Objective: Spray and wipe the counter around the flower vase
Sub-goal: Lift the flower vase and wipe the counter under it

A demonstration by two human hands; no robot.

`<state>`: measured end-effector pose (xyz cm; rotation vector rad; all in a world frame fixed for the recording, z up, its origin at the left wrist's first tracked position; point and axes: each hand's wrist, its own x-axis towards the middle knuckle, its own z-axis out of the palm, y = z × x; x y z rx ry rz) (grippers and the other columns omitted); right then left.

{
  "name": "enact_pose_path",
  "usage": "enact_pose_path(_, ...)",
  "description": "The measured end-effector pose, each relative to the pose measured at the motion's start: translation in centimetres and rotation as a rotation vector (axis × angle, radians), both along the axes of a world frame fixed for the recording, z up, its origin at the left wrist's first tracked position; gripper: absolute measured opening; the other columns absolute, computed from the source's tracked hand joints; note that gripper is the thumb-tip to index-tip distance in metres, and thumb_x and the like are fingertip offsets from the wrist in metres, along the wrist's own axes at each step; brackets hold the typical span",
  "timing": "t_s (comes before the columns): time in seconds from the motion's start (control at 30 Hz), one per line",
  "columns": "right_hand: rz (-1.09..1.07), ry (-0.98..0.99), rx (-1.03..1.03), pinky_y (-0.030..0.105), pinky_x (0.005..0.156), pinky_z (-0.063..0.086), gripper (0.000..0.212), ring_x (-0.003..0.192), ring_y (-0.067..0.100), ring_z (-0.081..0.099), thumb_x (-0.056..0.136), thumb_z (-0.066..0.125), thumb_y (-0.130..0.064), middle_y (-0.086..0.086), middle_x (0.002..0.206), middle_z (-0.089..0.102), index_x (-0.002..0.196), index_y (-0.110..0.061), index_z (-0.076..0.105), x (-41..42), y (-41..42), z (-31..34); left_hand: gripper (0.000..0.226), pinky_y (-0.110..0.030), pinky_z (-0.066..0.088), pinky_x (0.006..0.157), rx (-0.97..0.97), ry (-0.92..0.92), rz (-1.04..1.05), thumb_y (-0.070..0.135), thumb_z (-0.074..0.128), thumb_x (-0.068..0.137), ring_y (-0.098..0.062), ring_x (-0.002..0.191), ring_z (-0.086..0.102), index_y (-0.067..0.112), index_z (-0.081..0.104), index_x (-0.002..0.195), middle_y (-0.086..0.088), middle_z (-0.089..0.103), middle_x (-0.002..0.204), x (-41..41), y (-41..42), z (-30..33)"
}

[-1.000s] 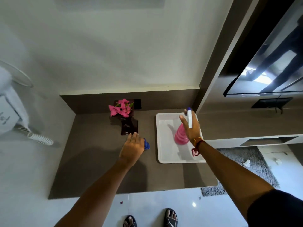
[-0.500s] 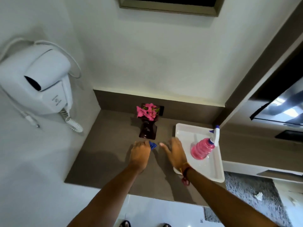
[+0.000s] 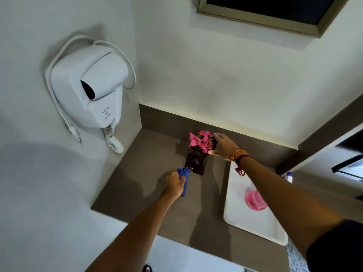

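A dark brown flower vase (image 3: 196, 163) with pink flowers (image 3: 200, 141) stands near the back of the brown counter (image 3: 141, 179). My right hand (image 3: 224, 147) curls around the right side of the flowers at the vase's top, thumb in front and fingers behind. My left hand (image 3: 174, 185) grips a bunched blue cloth (image 3: 184, 176), which touches the vase's base on its front left. The pink spray bottle (image 3: 255, 200) with a white nozzle (image 3: 288, 176) stands on the white tray (image 3: 241, 222), partly hidden by my right forearm.
A white wall-mounted hair dryer (image 3: 88, 89) with a coiled cord hangs on the left wall above the counter. A framed picture (image 3: 255, 18) hangs on the back wall. A brown shelf unit (image 3: 324, 134) borders the counter on the right.
My right hand let go of the spray bottle on the tray, crossed the counter and reached the flowers. My left hand bunched the cloth and moved it to the vase's base.
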<state>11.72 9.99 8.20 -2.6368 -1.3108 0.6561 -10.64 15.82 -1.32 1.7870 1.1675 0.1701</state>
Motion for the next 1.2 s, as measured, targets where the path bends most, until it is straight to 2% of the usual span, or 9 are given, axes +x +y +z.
enact_pose_path(0.07, -0.009, 0.002, -0.007, 0.048, 0.118, 0.037, 0.098, 0.145, 0.034, 0.036, 0.085, 0.072, -0.045, 0.011, 0.161, 0.027, 0.159, -0.007, 0.020, -0.1, 0.0, 0.1, 0.021, -0.042, 0.054, 0.078, -0.019, -0.025, 0.049, 0.011, 0.053, 0.097, -0.039, 0.093, 0.067, -0.008, 0.061, 0.103, -0.026, 0.069, 0.102, 0.9, 0.2, -0.1)
enact_pose_path(0.23, -0.126, 0.017, 0.037, 0.049, 0.107, 0.049, 0.086, 0.126, 0.034, 0.054, 0.075, 0.081, -0.049, 0.011, 0.139, 0.041, 0.140, -0.005, 0.046, -0.6, 0.0, -0.1, 0.025, -0.047, 0.053, 0.090, -0.116, -0.097, 0.283, 0.006, 0.049, 0.099, -0.040, 0.106, 0.064, -0.010, 0.058, 0.116, -0.029, 0.065, 0.116, 4.9, 0.5, 0.9)
enact_pose_path(0.33, -0.162, 0.019, 0.047, 0.047, 0.110, 0.047, 0.087, 0.128, 0.033, 0.053, 0.076, 0.081, -0.046, 0.013, 0.140, 0.044, 0.143, -0.004, 0.045, -1.0, -0.1, -0.4, 0.035, -0.044, 0.049, 0.097, -0.071, -0.206, 0.421, -0.001, 0.049, 0.098, -0.038, 0.114, 0.061, -0.005, 0.048, 0.132, -0.027, 0.061, 0.125, 7.4, -0.4, 2.4)
enact_pose_path(0.47, -0.174, 0.003, 0.049, 0.042, 0.110, 0.047, 0.085, 0.128, 0.032, 0.053, 0.075, 0.082, -0.044, 0.015, 0.139, 0.050, 0.141, -0.004, 0.047, -1.0, 0.2, -0.6, 0.063, -0.043, 0.034, 0.118, 0.119, -0.253, 0.233, -0.003, 0.053, 0.097, -0.037, 0.143, 0.035, -0.005, 0.020, 0.152, -0.027, 0.035, 0.153, 9.3, -3.2, 1.7)
enact_pose_path(0.67, -0.161, 0.000, 0.013, 0.041, 0.106, 0.049, 0.081, 0.125, 0.034, 0.055, 0.073, 0.085, -0.040, 0.017, 0.134, 0.056, 0.136, -0.004, 0.049, -0.3, 0.9, -0.8, 0.073, -0.042, 0.021, 0.124, 0.357, -0.085, 0.079, -0.005, 0.052, 0.095, -0.035, 0.151, 0.010, -0.006, 0.006, 0.152, -0.025, 0.012, 0.162, 10.3, -5.7, -0.7)
enact_pose_path(0.83, -0.158, 0.019, 0.030, 0.042, 0.104, 0.051, 0.076, 0.124, 0.035, 0.058, 0.075, 0.084, -0.038, 0.016, 0.133, 0.060, 0.134, -0.005, 0.050, -0.6, 0.7, -0.9, 0.069, -0.047, 0.029, 0.120, 0.562, 0.019, -0.072, 0.007, 0.056, 0.095, -0.043, 0.147, 0.023, -0.011, 0.018, 0.150, -0.033, 0.025, 0.156, 9.2, -6.5, -3.2)
enact_pose_path(0.93, -0.147, 0.034, 0.020, 0.041, 0.102, 0.053, 0.071, 0.123, 0.035, 0.059, 0.077, 0.083, -0.036, 0.016, 0.132, 0.061, 0.132, -0.005, 0.050, -0.7, 0.8, -0.7, 0.064, -0.051, 0.026, 0.121, 0.659, 0.022, -0.170, 0.004, 0.048, 0.099, -0.045, 0.147, 0.020, -0.012, 0.013, 0.150, -0.036, 0.021, 0.155, 8.3, -5.6, -5.5)
enact_pose_path(1.07, -0.141, 0.057, 0.025, 0.042, 0.100, 0.054, 0.067, 0.119, 0.035, 0.062, 0.078, 0.082, -0.035, 0.016, 0.129, 0.063, 0.129, -0.005, 0.051, -0.8, 0.7, -0.5, 0.056, -0.050, 0.018, 0.123, 0.641, 0.126, -0.365, 0.000, 0.035, 0.102, -0.041, 0.149, 0.014, -0.010, 0.012, 0.151, -0.032, 0.018, 0.159, 7.5, -4.4, -7.1)
enact_pose_path(1.2, -0.155, 0.077, 0.033, 0.041, 0.099, 0.055, 0.067, 0.117, 0.034, 0.064, 0.076, 0.083, -0.037, 0.015, 0.128, 0.065, 0.127, -0.006, 0.051, -0.9, 0.5, -0.2, 0.050, -0.038, 0.033, 0.118, 0.467, 0.144, -0.095, 0.006, 0.041, 0.100, -0.035, 0.140, 0.037, -0.006, 0.028, 0.147, -0.026, 0.040, 0.150, 7.4, -2.4, -6.1)
